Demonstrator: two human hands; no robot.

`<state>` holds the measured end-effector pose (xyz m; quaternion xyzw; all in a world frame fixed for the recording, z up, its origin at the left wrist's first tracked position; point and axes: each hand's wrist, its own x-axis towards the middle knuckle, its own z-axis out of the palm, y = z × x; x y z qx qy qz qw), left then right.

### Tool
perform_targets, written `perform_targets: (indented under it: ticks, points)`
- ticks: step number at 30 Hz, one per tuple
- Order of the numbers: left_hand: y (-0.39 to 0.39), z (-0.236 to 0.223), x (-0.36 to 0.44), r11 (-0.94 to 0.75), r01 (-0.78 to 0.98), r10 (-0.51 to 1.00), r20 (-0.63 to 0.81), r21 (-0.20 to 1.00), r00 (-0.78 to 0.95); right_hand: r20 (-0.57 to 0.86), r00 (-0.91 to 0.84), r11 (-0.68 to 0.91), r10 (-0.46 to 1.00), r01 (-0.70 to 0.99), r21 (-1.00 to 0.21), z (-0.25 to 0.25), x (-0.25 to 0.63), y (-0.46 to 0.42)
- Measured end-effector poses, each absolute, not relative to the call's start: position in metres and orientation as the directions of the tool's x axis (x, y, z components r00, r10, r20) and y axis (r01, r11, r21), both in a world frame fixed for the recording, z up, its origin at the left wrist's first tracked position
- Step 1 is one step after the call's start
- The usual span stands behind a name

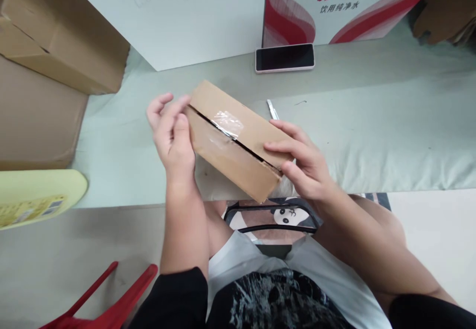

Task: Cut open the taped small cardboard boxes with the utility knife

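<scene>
A small brown cardboard box (238, 138) is held tilted above the front part of the cloth-covered table, between my two hands. Clear tape sits across its seam, and a dark gap runs along that seam. My left hand (174, 130) grips the box's left end, with the thumb on the near panel. At the right end, my right hand (303, 158) closes on the corner, fingers resting on the upper panel. Just beyond the right fingers lies a small utility knife (272, 109), its near end hidden behind the hand.
A phone (285, 58) lies at the foot of a white and red carton (345, 9). Large cardboard boxes (67, 36) stand at the left, near a yellow-green rounded object (40, 195). A red chair (111, 299) is at lower left. A bag with a cartoon face (290, 216) rests on my lap.
</scene>
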<state>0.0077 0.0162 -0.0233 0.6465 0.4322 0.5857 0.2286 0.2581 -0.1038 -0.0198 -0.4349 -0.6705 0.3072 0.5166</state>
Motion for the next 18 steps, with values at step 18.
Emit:
perform_targets:
  ticks: [18]
  points:
    - [0.025,-0.010,-0.007,-0.234,0.217,0.883,0.301,0.948,-0.359,-0.109,-0.062,-0.080,0.992,0.354,-0.932,-0.028,0.261,-0.100]
